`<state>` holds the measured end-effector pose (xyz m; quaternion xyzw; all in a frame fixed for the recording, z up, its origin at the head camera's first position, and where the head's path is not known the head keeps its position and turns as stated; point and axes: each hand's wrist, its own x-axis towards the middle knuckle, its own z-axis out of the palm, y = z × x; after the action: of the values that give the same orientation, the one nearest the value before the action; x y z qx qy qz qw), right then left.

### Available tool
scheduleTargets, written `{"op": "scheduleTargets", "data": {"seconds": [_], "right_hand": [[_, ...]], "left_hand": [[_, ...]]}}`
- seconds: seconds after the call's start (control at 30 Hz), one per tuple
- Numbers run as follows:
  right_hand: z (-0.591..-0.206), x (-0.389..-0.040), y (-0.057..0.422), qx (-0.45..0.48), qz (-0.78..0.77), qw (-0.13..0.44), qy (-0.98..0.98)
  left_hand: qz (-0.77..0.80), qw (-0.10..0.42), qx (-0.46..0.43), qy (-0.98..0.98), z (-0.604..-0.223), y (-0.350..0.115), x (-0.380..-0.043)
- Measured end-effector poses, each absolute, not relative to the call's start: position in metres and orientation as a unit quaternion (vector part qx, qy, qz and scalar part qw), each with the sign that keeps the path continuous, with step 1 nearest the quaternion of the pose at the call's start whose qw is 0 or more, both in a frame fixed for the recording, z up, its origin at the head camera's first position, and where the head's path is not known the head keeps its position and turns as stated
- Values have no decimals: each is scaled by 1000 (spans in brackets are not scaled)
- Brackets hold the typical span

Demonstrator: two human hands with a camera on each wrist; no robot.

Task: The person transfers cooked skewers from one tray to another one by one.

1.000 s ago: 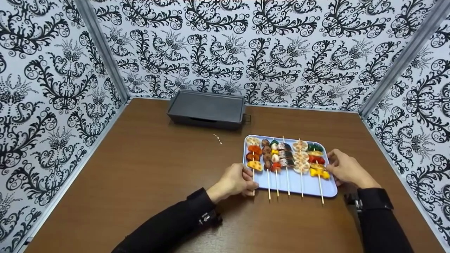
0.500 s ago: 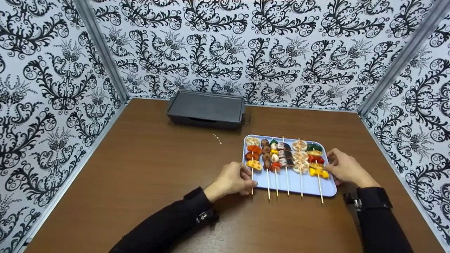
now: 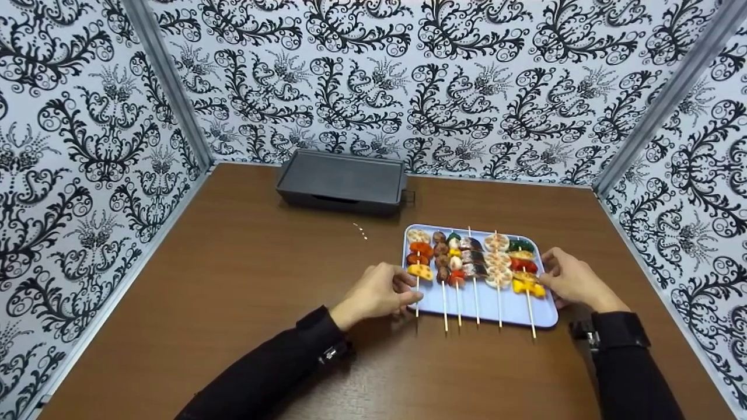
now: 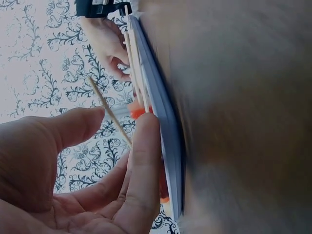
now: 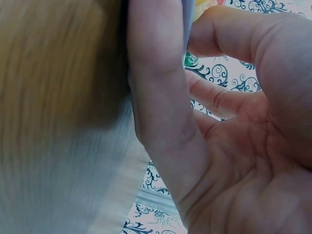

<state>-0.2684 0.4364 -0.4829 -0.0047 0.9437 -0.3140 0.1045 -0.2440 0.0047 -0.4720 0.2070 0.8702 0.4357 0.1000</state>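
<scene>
A pale blue tray (image 3: 516,310) lies on the table in the head view, with several food skewers side by side on it. Beside its near left corner is my left hand (image 3: 373,293), thumb lifted apart from the fingers. The stick (image 4: 109,112) of the leftmost skewer, which carries a yellow piece (image 3: 419,272), passes between thumb and fingers in the left wrist view without being pinched. My right hand (image 3: 578,284) grips the tray's right edge, thumb above and a finger (image 5: 161,83) along its underside. Some right fingertips are hidden.
A dark grey tabletop grill (image 3: 343,179) stands at the back, left of the tray. Small white marks (image 3: 360,231) show on the brown table (image 3: 245,268) before it. Patterned walls (image 3: 373,87) enclose the back and both sides.
My left hand has loosened from the tray's corner and shifted slightly left, its thumb spreading away. My right hand keeps its grip, and the tray stays nearly in place.
</scene>
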Motion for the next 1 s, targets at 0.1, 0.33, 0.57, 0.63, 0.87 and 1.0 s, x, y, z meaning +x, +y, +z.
{"op": "scheduleTargets", "data": {"seconds": [0.1,0.33,0.57,0.63,0.87,1.0], "right_hand": [[-482,-267,438,-1,-315,107,943],[-480,-261,440,-1,-321,107,941],[-477,-260,440,-7,-324,106,940],[-476,-260,441,-7,-330,109,938],[-473,-261,445,-9,-343,119,932],[-472,-260,446,-7,-349,118,930]], "left_hand": [[434,99,212,870,-471,4,-246],[434,85,226,868,-469,-1,-251],[439,70,245,862,-464,-12,-256],[442,69,245,860,-462,-15,-257],[445,52,236,862,-455,-28,-265],[443,32,237,864,-450,-37,-269]]}}
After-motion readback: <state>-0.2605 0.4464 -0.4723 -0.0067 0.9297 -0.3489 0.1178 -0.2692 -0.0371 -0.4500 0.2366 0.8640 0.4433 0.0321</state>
